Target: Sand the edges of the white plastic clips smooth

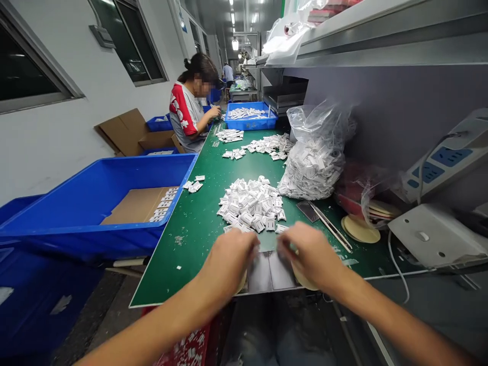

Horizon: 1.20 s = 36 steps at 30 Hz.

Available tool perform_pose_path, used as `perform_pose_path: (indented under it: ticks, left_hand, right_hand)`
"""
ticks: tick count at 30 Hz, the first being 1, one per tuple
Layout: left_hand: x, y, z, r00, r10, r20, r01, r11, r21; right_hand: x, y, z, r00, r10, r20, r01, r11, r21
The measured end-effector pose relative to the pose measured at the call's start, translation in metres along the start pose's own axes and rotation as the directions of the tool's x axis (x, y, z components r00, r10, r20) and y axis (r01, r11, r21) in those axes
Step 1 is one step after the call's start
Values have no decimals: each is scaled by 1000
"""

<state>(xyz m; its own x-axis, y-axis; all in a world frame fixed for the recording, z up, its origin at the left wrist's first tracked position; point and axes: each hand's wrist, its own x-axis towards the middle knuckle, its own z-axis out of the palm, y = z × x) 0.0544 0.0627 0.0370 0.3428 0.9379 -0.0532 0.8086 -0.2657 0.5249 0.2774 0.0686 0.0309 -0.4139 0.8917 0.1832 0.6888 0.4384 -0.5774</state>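
Note:
My left hand (232, 258) is at the front edge of the green table, its fingers curled together beside a flat grey metal plate (260, 272). Across from it, my right hand (310, 252) is also closed, thumb and fingers pinched and slightly blurred. Whatever either hand holds is too small or hidden to make out. A heap of small white plastic parts (251, 203) lies just beyond both hands. Part of a round yellowish pad (306, 281) shows under my right hand. Right of the heap lie metal tweezers (331, 226).
Blue bin (95, 231) with cardboard stands at the left. A clear bag of white parts (314, 168), yellow discs (360, 229) and a power strip (442, 157) line the right side. A co-worker (190, 107) sits farther along, near a blue tray (251, 123). A shelf (362, 43) overhangs.

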Motion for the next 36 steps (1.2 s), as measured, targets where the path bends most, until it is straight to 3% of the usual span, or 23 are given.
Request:
perform_pose_path:
  ticks: [3,5,8,10,13,17,19,21,24,27,31,36]
  left_hand:
    - [-32,3,20,986,167,20,-167,986,19]
    - [-36,2,23,982,183,35,-182,983,-31]
    - [-14,-2,5,998,20,61,-11,990,-142]
    - [7,-7,-12,998,-7,60,18,981,-192]
    - [29,-15,-26,1000,19,15,-15,977,-212]
    - [40,-34,-19,989,3,-145,-21,992,-126]
    - [46,-53,-25,969,-12,-248,-8,997,-77]
    - [55,-80,-42,932,-62,-356,52,998,-40]
    - [79,-131,-75,840,-193,-508,216,976,-13]
    - [104,-173,-89,792,-284,-541,335,942,-4]
    - [118,-193,-76,817,-288,-500,349,937,31]
    - [97,-176,-62,895,-179,-409,219,974,54]
  right_hand:
    - [-23,-12,-1,963,-118,242,74,980,186]
    - [-26,-12,-1,952,-119,281,55,973,225]
    - [-9,-1,-1,998,-6,58,4,999,33]
    - [9,6,-1,999,14,-45,-15,1000,-19]
    - [34,8,3,999,-46,-25,46,999,29]
    - [58,11,23,991,-124,-49,123,992,-14]
    - [62,16,32,983,-131,-126,124,990,-65]
    - [61,18,36,973,-140,-185,124,988,-95]
    - [48,12,36,958,-195,-212,178,979,-96]
    - [31,-5,35,939,-287,-187,281,958,-58]
    - [11,-27,36,928,-346,-136,351,936,11]
    - [3,-42,33,934,-342,-101,350,933,79]
